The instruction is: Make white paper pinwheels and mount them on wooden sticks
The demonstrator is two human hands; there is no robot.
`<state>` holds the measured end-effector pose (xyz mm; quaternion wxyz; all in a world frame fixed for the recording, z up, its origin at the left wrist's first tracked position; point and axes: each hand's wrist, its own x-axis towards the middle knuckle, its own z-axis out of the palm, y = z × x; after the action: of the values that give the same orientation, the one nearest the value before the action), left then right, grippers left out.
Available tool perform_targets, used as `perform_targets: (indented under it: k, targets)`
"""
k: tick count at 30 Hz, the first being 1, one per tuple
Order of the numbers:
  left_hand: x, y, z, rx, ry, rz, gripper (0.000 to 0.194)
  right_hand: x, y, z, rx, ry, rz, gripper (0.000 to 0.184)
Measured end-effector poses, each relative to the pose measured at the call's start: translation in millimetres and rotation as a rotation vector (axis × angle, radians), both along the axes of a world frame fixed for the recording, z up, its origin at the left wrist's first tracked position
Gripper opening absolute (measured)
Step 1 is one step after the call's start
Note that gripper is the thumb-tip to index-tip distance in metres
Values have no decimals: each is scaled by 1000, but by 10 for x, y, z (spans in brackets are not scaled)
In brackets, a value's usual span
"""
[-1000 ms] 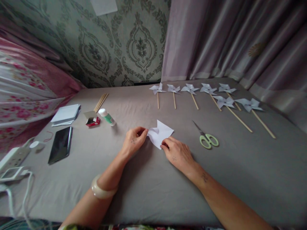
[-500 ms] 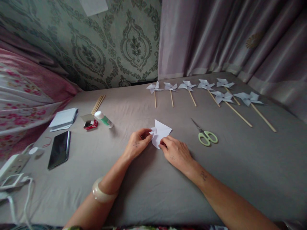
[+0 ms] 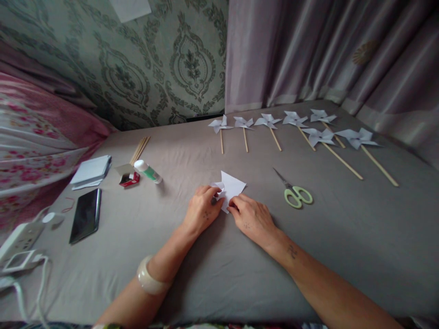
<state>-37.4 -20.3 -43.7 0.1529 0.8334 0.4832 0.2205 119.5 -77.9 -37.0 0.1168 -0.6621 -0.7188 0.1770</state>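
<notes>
Two hands (image 3: 205, 208) (image 3: 253, 215) now closer together on white paper (image 3: 233, 183)

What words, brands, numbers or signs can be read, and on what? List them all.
No text is legible.
Glue stick label: too small to read.
Red box markings: too small to read.
Dark marks on left hand, right hand and right forearm: too blurred to read.
</notes>
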Motion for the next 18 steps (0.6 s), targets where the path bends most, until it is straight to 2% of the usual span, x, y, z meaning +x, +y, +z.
perform_targets:
  k: [4, 10, 18]
  targets:
    - [34, -41, 8, 79, 131, -37, 18, -3, 0, -3, 4, 16, 3, 16]
    - [73, -78, 38, 103, 278, -49, 19, -5, 1, 21, -5, 18, -7, 16]
    - [82, -100, 55, 110, 374, -96, 17, -14, -5, 44, 1, 19, -9, 16]
